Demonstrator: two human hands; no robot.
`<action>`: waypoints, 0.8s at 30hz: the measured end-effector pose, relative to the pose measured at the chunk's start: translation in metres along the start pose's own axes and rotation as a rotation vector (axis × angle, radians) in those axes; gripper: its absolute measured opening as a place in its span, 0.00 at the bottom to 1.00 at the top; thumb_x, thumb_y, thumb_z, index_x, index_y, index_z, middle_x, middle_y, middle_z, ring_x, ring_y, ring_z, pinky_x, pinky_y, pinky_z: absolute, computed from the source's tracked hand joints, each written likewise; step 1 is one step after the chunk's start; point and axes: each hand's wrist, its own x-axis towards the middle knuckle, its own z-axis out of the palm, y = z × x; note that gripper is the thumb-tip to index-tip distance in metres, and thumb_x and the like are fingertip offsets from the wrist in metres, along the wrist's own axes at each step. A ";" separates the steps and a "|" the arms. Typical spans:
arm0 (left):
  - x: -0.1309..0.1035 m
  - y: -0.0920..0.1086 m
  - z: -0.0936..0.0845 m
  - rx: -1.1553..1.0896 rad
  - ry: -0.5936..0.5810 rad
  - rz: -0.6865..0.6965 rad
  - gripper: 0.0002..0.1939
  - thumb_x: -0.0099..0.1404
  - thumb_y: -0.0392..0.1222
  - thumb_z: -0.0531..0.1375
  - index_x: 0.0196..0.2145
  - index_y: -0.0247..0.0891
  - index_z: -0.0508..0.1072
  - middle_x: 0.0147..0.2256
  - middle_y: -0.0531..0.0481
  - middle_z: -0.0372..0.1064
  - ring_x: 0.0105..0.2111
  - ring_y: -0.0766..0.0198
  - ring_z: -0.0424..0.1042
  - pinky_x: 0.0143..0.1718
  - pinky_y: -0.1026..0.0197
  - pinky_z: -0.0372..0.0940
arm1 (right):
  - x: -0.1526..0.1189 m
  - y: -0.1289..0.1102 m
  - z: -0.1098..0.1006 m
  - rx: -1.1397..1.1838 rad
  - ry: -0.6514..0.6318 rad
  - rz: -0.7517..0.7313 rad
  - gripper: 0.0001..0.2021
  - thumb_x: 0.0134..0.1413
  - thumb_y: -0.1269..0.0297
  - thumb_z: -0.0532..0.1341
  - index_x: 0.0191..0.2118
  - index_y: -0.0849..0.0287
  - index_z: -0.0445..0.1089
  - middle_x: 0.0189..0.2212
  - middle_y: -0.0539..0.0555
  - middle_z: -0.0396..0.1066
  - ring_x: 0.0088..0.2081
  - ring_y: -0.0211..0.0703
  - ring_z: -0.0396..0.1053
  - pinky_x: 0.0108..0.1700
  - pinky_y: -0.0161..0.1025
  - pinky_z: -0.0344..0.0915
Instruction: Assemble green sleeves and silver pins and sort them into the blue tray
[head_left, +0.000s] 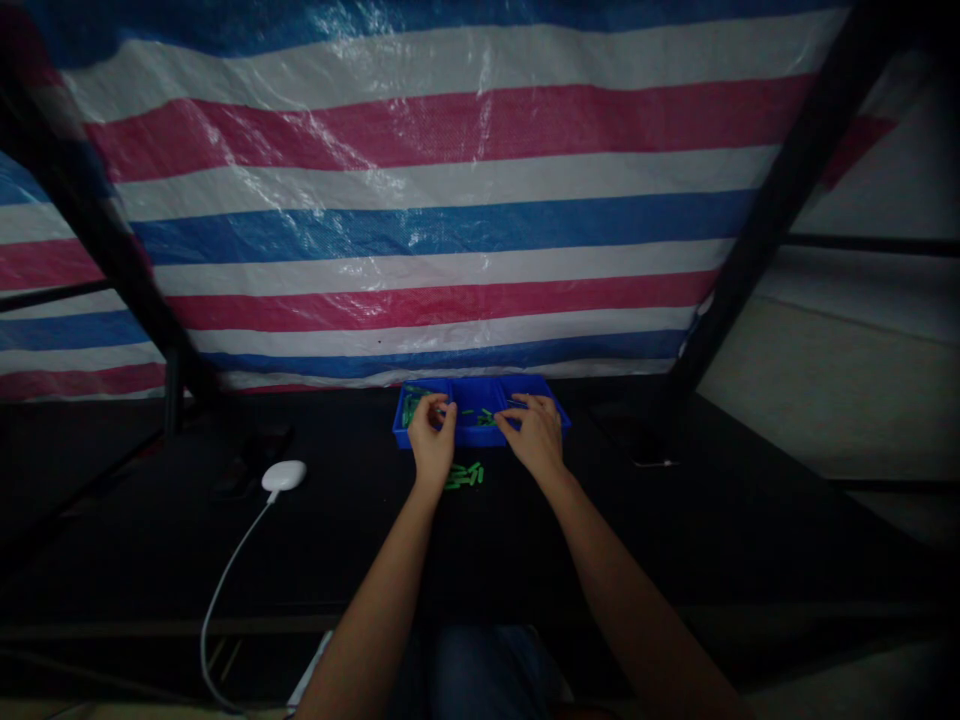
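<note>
A blue divided tray [480, 437] stands on the black table in front of me. My left hand [433, 440] is over its left compartment, thumb and forefinger brought together; what they pinch, if anything, is too small to make out. In that compartment lie dark green pieces in what looks like clear wrapping [412, 400]. Over the right side of the tray is my right hand [538, 432], its fingertips closed near small green stick-like pieces [485, 416] in the middle compartment. More bright green pieces [466, 475] lie loose on the table before the tray.
A white rounded device [284, 475] with a white cable lies at the left. Dark flat objects sit at both sides, one [637, 440] on the right. Behind the table hangs a striped plastic sheet [450, 230] between black frame posts [757, 230].
</note>
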 end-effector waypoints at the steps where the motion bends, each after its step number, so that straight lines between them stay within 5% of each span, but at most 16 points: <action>1: 0.000 0.000 0.000 -0.014 0.004 -0.008 0.08 0.58 0.43 0.57 0.36 0.38 0.68 0.27 0.54 0.63 0.24 0.70 0.61 0.28 0.67 0.58 | 0.000 -0.001 0.000 0.009 -0.011 0.012 0.07 0.48 0.60 0.61 0.27 0.53 0.76 0.42 0.57 0.69 0.48 0.56 0.55 0.47 0.55 0.54; 9: 0.002 -0.003 -0.001 -0.128 0.045 -0.077 0.08 0.56 0.40 0.59 0.34 0.36 0.69 0.26 0.55 0.61 0.23 0.71 0.59 0.27 0.68 0.56 | 0.004 -0.009 -0.006 -0.011 -0.040 0.010 0.09 0.50 0.60 0.59 0.35 0.55 0.75 0.42 0.57 0.70 0.47 0.52 0.58 0.49 0.50 0.56; 12: 0.004 -0.004 -0.002 -0.206 0.076 -0.109 0.07 0.55 0.39 0.59 0.33 0.36 0.69 0.24 0.55 0.60 0.23 0.72 0.59 0.26 0.69 0.55 | 0.005 -0.018 -0.010 0.122 -0.087 -0.082 0.09 0.53 0.63 0.57 0.35 0.57 0.74 0.33 0.54 0.72 0.37 0.44 0.65 0.44 0.42 0.60; 16: 0.007 -0.005 -0.004 -0.256 0.140 -0.137 0.05 0.53 0.35 0.58 0.30 0.35 0.69 0.23 0.56 0.59 0.22 0.72 0.58 0.25 0.69 0.54 | -0.003 -0.037 -0.010 0.254 -0.302 -0.150 0.08 0.52 0.64 0.57 0.35 0.56 0.73 0.28 0.49 0.71 0.23 0.34 0.63 0.31 0.34 0.60; 21: 0.008 -0.004 -0.009 -0.309 0.210 -0.147 0.03 0.50 0.33 0.56 0.25 0.35 0.69 0.21 0.57 0.58 0.22 0.72 0.59 0.26 0.69 0.54 | -0.019 -0.058 -0.003 0.152 -0.506 -0.277 0.08 0.51 0.62 0.59 0.37 0.55 0.73 0.28 0.48 0.70 0.30 0.36 0.66 0.32 0.33 0.58; 24: 0.009 -0.004 -0.012 -0.310 0.279 -0.144 0.03 0.49 0.33 0.56 0.25 0.35 0.69 0.22 0.56 0.60 0.24 0.71 0.59 0.27 0.68 0.55 | -0.025 -0.067 0.002 0.056 -0.525 -0.370 0.10 0.52 0.61 0.59 0.39 0.56 0.72 0.35 0.52 0.69 0.38 0.40 0.65 0.37 0.35 0.60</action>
